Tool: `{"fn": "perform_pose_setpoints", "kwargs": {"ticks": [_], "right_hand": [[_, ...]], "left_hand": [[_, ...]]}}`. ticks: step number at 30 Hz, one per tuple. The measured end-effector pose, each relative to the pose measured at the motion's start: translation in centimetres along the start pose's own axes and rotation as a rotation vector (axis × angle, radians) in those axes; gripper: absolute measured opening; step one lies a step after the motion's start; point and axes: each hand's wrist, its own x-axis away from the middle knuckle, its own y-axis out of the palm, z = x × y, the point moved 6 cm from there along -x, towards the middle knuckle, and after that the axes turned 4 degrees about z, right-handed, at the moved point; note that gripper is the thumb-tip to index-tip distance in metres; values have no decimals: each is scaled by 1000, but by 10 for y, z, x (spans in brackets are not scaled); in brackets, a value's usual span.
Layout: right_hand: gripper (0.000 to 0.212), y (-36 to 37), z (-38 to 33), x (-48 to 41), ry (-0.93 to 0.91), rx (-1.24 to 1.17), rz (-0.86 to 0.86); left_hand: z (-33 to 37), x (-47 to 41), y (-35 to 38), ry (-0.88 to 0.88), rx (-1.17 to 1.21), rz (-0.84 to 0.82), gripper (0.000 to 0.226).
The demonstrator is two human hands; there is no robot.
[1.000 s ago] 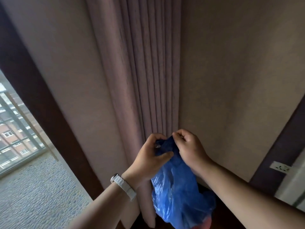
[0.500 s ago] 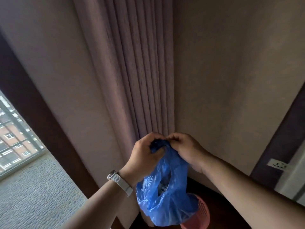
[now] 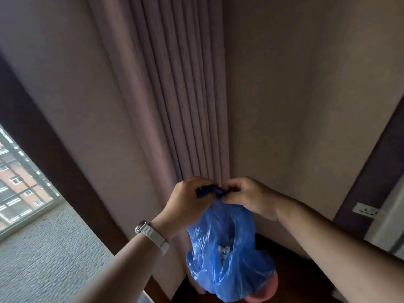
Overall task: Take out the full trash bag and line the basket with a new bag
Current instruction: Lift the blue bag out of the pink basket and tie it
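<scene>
Left hand: your left hand [image 3: 188, 206] grips the twisted neck of the blue trash bag [image 3: 227, 254], with the fingers curled round it.
Right hand: your right hand [image 3: 247, 197] pinches the same neck from the opposite side, close to the left.
Bag: thin, crinkled, translucent plastic with pale scraps showing through. It hangs over the pink basket [image 3: 262, 291], apparently lifted clear.
Basket: mostly hidden behind the bag.
Wrist: white ribbed strap [image 3: 153, 237] on your left wrist.
Backdrop: pleated mauve curtain [image 3: 181, 95]. The markings on the wall socket [image 3: 367, 211] are too small to read.
</scene>
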Motion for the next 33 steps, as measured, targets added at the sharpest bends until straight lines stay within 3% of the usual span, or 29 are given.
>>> {"fn": "perform_pose_setpoints", "kwargs": {"ticks": [2,6,13,21,25,29,33], "right_hand": [[5,-2,4,1,36,-18,-52],[22,-4,8,3,67,-109,-78],[42,-1,3,12,13,-304,-127],[20,-8,-6,13,-281,14,197],[18,-13,-12,18,-351,56,314],[19,-20,-10,21,-362,30,390],[17,-22,-5,22,-349,34,426]], "left_hand": [[1,3,0,14,24,-11,35],[7,7,5,216,-15,-79,35],[5,7,12,215,-88,-57,32],[1,1,13,63,6,0,18],[-9,3,19,-94,292,-50,25],[-24,11,26,-382,872,-69,31],[-19,17,37,-408,985,-154,38]]}}
